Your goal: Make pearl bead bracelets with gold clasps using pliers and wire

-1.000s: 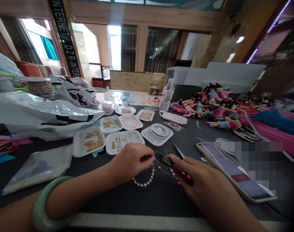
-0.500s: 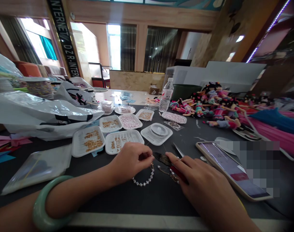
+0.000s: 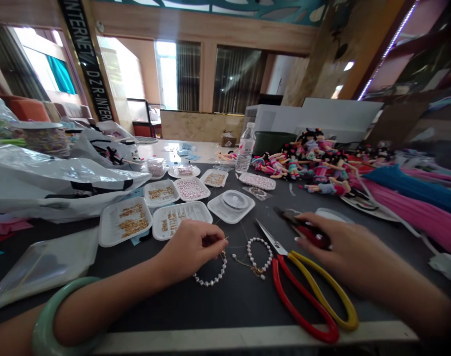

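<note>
right hand [image 3: 342, 242] has swung the pliers [image 3: 309, 232] rightward, uncovering red-and-yellow scissors [image 3: 282, 253].

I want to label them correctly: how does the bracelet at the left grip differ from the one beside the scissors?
The held bracelet is pinched in the left grip, while the loose bracelet lies free on the tabletop. The held bracelet's upper part is partly hidden by that grip; the loose bracelet shows its bead loop and a thin tail. Both have pale, shiny, round beads and some gold-coloured detail.
</note>
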A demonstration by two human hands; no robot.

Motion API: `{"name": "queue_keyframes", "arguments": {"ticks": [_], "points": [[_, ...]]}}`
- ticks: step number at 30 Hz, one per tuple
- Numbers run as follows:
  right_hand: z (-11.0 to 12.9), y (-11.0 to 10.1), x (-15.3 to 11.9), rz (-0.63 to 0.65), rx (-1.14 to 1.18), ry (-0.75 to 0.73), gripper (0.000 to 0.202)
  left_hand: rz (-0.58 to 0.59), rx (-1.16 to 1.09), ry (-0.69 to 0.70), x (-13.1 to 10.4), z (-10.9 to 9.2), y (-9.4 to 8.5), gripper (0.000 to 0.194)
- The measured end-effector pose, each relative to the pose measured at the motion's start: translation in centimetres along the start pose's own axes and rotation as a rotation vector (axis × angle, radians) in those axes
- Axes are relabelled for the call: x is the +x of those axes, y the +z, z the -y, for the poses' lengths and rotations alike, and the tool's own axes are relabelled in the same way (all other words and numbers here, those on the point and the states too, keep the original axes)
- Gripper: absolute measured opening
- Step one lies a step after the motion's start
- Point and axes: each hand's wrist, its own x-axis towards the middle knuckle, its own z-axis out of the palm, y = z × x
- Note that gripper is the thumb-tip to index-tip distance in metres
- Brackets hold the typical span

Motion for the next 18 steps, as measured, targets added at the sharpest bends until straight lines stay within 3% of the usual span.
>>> {"name": "queue_keyframes", "arguments": {"ticks": [5, 9, 13, 18], "points": [[-6.3, -2.2, 1.2, 0.077, 0.000, 0.191, 0.050, 0.025, -0.012, -0.013, 0.0, 0.0, 0.1, 0.020], [-10.0, -2.2, 0.2, 0.334, 0.186, 0.238, 0.059, 0.035, 0.001, -0.024, 0.1, -0.2, 0.1, 0.020], [-11.0, -2.2, -0.7, 0.452, 0.429, 0.312, 0.080, 0.041, -0.002, -0.036, 0.1, -0.3, 0.1, 0.019], [-10.1, -2.3, -0.8, 0.537, 0.590, 0.311, 0.075, 0.031, -0.001, -0.045, 0.1, -0.5, 0.2, 0.019]]}}
